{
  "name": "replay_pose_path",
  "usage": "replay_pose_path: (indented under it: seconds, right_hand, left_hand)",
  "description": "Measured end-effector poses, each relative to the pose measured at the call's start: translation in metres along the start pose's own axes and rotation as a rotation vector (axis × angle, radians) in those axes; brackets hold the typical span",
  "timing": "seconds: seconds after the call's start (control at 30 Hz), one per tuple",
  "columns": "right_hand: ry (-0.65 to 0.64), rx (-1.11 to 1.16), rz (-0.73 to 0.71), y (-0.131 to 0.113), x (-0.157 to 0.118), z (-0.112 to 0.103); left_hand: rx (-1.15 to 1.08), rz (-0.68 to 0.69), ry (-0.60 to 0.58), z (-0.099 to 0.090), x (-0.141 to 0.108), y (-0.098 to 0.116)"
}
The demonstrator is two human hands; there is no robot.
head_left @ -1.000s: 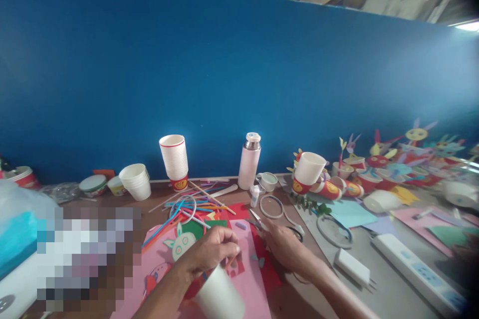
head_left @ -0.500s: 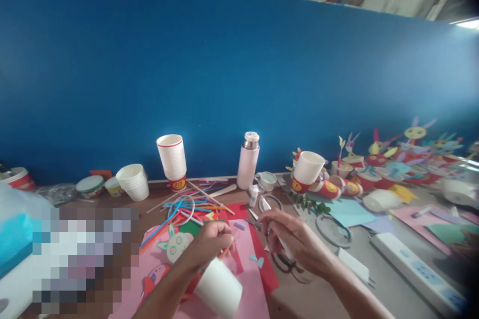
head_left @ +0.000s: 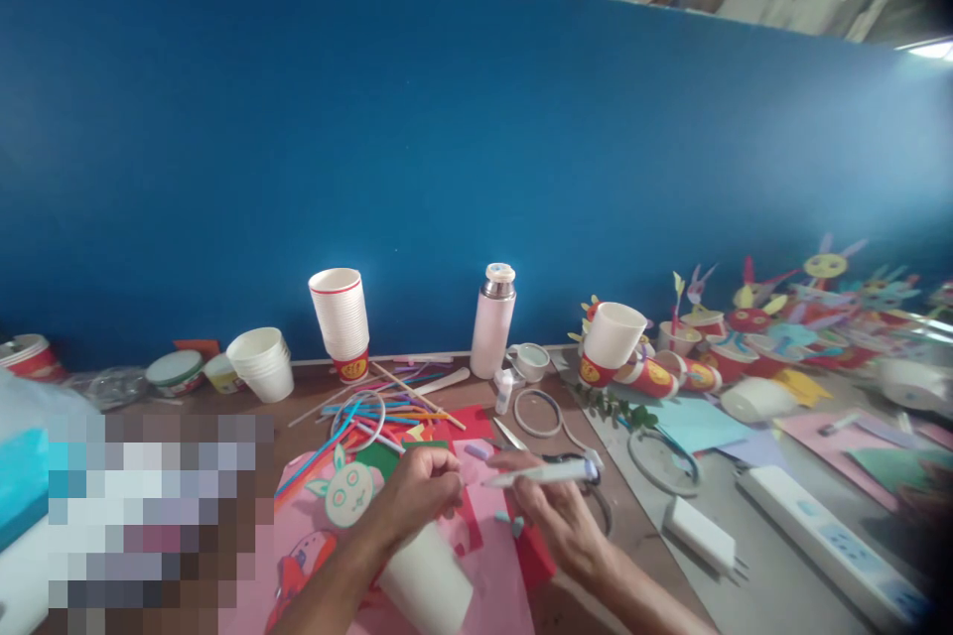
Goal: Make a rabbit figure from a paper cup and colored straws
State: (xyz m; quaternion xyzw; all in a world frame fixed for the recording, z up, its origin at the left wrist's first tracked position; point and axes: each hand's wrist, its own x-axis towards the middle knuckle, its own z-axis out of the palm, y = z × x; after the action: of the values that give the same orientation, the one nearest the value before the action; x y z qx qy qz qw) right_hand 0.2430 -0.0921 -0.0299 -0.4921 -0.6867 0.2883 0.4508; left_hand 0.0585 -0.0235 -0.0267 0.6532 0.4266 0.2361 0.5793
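My right hand [head_left: 551, 511] is closed around a white pen [head_left: 551, 473], whose narrow end points left toward my other hand. My left hand [head_left: 426, 491] has its fingers curled together above a white paper cup [head_left: 428, 580] lying on its side; whatever is between those fingers is too small to make out. Pink paper [head_left: 495, 541] and red paper [head_left: 532, 556] lie under both hands. A pale green rabbit-face cutout [head_left: 349, 493] rests left of my left hand. Scissors [head_left: 510, 434] lie just beyond my right hand.
Behind are stacked cups [head_left: 339, 317], a pink bottle [head_left: 492, 322], a small glass cup [head_left: 530, 361] and coloured sticks [head_left: 387, 407]. To the right are a white charger [head_left: 701, 533], a power strip [head_left: 834, 541] and decorated cups [head_left: 734, 357].
My right hand has moved down and slightly left, away from the scissors, and now has the white pen in it. The cup under my left hand has shifted slightly left.
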Motion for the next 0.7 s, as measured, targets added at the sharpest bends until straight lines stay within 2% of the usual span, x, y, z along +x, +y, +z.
replay_pose_path:
  seconds: [0.03, 0.13, 0.33, 0.53, 0.7]
  right_hand:
    - [0.061, -0.135, -0.094, 0.006, -0.005, 0.004]
    - [0.083, -0.227, -0.192, 0.019, -0.013, 0.013]
    - [0.277, -0.402, -0.242, 0.021, -0.006, 0.023]
    - [0.152, -0.436, -0.219, 0.015, -0.009, 0.022]
    - [0.107, -0.488, -0.179, 0.017, -0.011, 0.022]
  left_hand:
    - [0.023, 0.003, 0.003, 0.000, 0.000, 0.000]
    - [0.081, 0.016, -0.004, 0.002, 0.000, -0.002]
    - [0.084, -0.009, 0.006, 0.006, 0.001, -0.005]
    - [0.085, 0.012, -0.002, 0.008, -0.001, -0.001]
    - [0.078, 0.012, 0.001, 0.009, -0.002, 0.001]
